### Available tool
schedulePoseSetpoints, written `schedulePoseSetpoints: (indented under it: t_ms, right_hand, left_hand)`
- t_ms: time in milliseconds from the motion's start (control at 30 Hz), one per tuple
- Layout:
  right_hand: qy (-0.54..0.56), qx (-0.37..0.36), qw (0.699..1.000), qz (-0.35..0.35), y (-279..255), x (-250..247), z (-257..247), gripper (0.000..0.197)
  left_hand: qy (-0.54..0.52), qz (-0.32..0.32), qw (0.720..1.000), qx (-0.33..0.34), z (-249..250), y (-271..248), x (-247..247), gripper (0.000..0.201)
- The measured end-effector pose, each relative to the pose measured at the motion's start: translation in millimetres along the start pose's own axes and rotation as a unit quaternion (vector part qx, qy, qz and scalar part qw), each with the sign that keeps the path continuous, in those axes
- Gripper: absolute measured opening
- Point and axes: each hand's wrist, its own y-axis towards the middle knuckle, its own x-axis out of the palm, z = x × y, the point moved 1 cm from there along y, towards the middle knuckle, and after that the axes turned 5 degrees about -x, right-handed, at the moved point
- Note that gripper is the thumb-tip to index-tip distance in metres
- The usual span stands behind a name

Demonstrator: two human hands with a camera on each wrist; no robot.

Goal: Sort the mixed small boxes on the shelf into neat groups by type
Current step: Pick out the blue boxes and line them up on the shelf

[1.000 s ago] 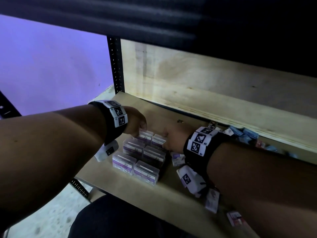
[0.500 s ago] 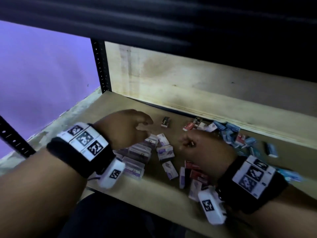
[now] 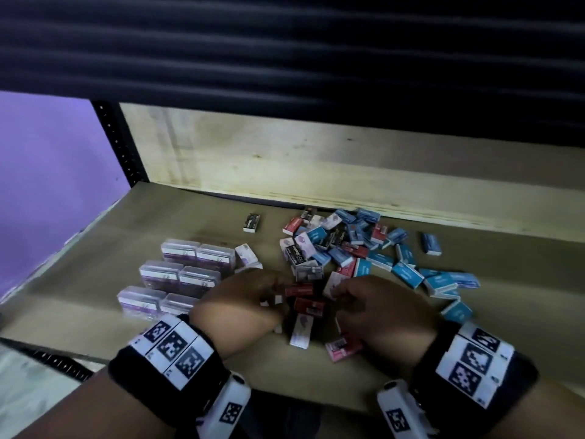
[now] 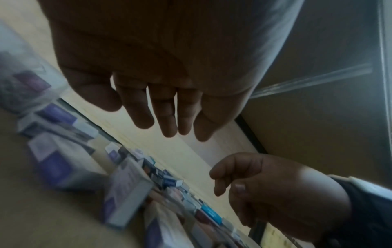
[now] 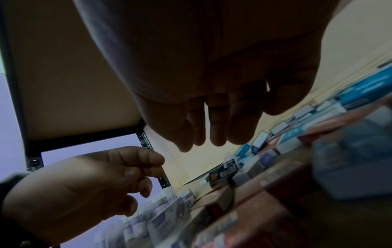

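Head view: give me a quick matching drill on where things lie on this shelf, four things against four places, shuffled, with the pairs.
Things:
1. clear plastic cases
2. lone black box
3. lone blue box
4. pink box

Places:
A. by itself at the right end of the mixed pile, toward the back board
B. nearest the shelf's front edge, below the right hand
C. neat block of two columns on the left
D. by itself, behind the cases and left of the mixed pile

Pairs: 1-C, 2-D, 3-A, 4-B
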Motion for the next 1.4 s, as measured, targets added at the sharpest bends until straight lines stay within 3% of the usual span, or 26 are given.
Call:
schedulePoseSetpoints:
  t_ms: [100, 300, 467, 600, 733, 833, 967, 1100, 1233, 1400]
  right_hand:
    - [0.023, 0.004, 0.999, -0.021, -12.2, -0.1, 8.3, 0.035]
    - [0.045, 0.009, 0.998, -0.030, -21.5, 5.5, 17.0, 0.030]
    - [0.060, 0.010, 0.997, -0.048, -21.6, 9.1, 22.9, 0.037]
    - [0.066, 0.022, 0.997, -0.041, -23.9, 6.2, 35.5, 0.031]
    - [0.053, 0.042, 0.998, -0.003, -27.2, -10.9, 56.0, 0.036]
    - [0.031, 0.030, 0.998, 0.042, -30.6, -32.6, 78.2, 0.027]
    - [0.004, 0.101, 0.990, 0.095, -36.2, -59.6, 125.6, 0.031]
    - [-0.034, 0.130, 0.989, 0.053, -36.0, -77.1, 154.6, 0.046]
    - [-0.084, 0.124, 0.989, 0.014, -27.6, -77.5, 167.8, 0.058]
    - [-0.135, 0.118, 0.983, -0.049, -11.4, -67.0, 176.1, 0.059]
  left_hand:
    - [-0.006, 0.020, 1.000, -0.022, 1.7, 0.6, 10.4, 0.038]
    - [0.000, 0.048, 0.998, -0.050, -0.4, 3.9, 17.3, 0.029]
    - [0.029, 0.046, 0.998, -0.037, 3.0, 0.2, 25.0, 0.034]
    - [0.027, 0.047, 0.998, -0.021, 7.1, -2.5, 26.2, 0.037]
    - [0.049, 0.011, 0.999, -0.002, 20.0, 4.9, 28.6, 0.034]
    - [0.058, -0.017, 0.998, 0.006, 34.0, 13.2, 33.3, 0.034]
    - [0.095, -0.009, 0.995, -0.002, 47.1, 26.5, 48.2, 0.030]
    - [0.088, -0.015, 0.996, -0.002, 57.4, 34.0, 61.4, 0.043]
    - [0.074, -0.030, 0.997, 0.018, 75.7, 37.8, 69.8, 0.027]
    - [0.059, -0.020, 0.997, 0.045, 93.4, 40.6, 72.5, 0.038]
